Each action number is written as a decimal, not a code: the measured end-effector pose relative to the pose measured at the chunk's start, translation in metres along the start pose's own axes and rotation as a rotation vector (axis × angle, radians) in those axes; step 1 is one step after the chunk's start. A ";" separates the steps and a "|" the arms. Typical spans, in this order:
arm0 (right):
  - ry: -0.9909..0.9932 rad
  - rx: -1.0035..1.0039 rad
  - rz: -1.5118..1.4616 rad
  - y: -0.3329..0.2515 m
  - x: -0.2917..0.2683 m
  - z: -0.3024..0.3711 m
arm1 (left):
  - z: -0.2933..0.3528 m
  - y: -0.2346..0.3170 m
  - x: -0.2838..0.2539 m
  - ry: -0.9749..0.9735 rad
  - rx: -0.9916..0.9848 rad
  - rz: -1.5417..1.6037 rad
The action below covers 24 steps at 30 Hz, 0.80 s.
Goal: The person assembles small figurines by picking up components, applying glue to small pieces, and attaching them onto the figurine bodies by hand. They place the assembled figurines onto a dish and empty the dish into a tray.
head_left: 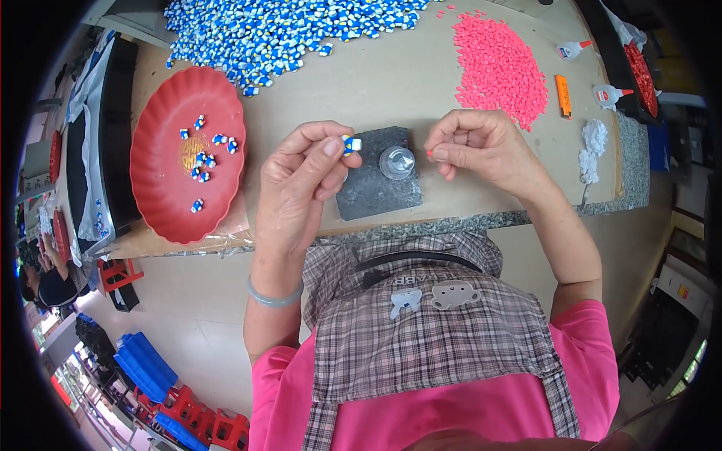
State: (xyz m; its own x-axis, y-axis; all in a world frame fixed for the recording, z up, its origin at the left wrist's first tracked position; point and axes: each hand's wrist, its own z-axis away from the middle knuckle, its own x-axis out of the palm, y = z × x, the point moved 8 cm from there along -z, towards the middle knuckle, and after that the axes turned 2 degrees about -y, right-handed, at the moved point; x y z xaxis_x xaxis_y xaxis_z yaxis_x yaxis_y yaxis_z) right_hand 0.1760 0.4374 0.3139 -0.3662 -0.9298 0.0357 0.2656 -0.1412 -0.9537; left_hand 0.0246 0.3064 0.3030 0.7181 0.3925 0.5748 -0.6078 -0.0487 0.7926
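Between the thumb and fingers of my left hand (299, 169) is a small blue, white and yellow figurine (351, 144). My right hand (485, 150) is closed in a pinch on a tiny pink-red piece (429, 153), of which only a bit shows at the fingertips. The hands are apart, one on each side of a dark square slab (357, 197). On that slab sits a small round clear container (397, 163), nearer my right hand; what is in it is hard to make out.
A scalloped red tray (143, 177) at the left holds several similar figurines. Farther back lie a big heap of blue-and-white figurines (278, 37) and a heap of pink pieces (500, 71). Two glue bottles (571, 49), an orange lighter (563, 96) and crumpled white tissue (593, 146) lie at the right.
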 end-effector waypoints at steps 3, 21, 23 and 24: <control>-0.014 0.017 -0.003 -0.004 0.004 -0.004 | 0.004 -0.003 -0.002 0.002 -0.001 0.005; -0.028 0.112 0.351 -0.020 0.018 -0.018 | 0.020 -0.009 -0.006 0.041 -0.046 -0.140; -0.021 0.112 0.393 -0.024 0.019 -0.018 | 0.020 -0.009 -0.004 0.043 -0.046 -0.168; -0.018 0.069 0.483 -0.028 0.021 -0.017 | 0.020 -0.009 -0.003 0.043 -0.045 -0.197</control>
State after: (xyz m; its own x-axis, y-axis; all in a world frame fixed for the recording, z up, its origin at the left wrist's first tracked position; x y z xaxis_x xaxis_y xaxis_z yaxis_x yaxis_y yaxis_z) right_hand 0.1456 0.4275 0.3363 -0.1712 -0.9001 -0.4006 0.4600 0.2866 -0.8404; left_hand 0.0347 0.2874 0.2987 0.8100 0.4295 0.3993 -0.4722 0.0741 0.8784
